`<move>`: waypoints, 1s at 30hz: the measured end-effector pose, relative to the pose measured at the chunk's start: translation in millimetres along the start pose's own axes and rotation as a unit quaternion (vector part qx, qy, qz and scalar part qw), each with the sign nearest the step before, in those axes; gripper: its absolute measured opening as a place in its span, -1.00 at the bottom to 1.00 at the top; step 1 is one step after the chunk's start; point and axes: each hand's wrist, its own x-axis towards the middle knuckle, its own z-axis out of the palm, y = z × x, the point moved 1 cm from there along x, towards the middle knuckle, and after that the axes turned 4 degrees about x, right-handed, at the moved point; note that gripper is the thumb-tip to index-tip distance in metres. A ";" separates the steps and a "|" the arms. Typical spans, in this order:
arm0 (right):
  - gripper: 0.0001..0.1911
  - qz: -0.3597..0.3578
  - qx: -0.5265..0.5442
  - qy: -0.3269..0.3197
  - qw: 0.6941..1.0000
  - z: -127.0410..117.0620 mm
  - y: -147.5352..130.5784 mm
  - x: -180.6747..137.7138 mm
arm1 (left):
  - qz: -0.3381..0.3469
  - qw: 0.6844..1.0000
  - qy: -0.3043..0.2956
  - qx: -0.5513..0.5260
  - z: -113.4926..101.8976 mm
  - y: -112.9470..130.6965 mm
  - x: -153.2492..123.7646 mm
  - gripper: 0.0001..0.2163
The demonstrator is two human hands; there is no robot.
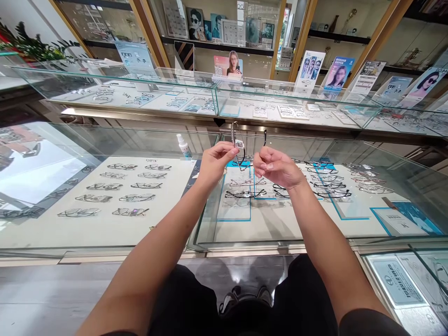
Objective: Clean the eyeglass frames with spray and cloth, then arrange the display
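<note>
My left hand (216, 161) pinches a pair of eyeglasses (242, 161) with a thin frame and a small white tag on it. The glasses are held up edge-on above the glass counter. To their right, my right hand (276, 167) is closed, its fingers curled. A dark curved temple tip (265, 137) sticks up from its fingers; the stretch between this tip and the frame is hidden. Under my hands, inside the case, lie dark-rimmed eyeglasses (245, 193) in rows.
The glass display case (266, 235) spans the width before me. Rows of eyeglasses (105, 186) lie in its left part. A white spray bottle (184, 147) stands behind. Farther back is a second glass counter (140, 109) with upright advertising cards (310, 72).
</note>
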 end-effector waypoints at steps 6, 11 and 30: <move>-0.61 0.017 -0.005 0.010 1.000 2.1 0.2 -1.2 | 0.005 1.000 -0.002 0.001 -0.3 -1.2 0.0 -0.74; -0.62 0.027 0.002 0.040 0.999 4.0 -0.8 -1.1 | 0.011 1.000 -0.003 0.017 -1.2 -3.2 0.6 -0.70; -0.71 -0.073 0.028 0.282 0.956 -8.3 12.7 14.3 | 0.091 0.987 -0.044 0.128 6.6 0.1 -10.8 -0.72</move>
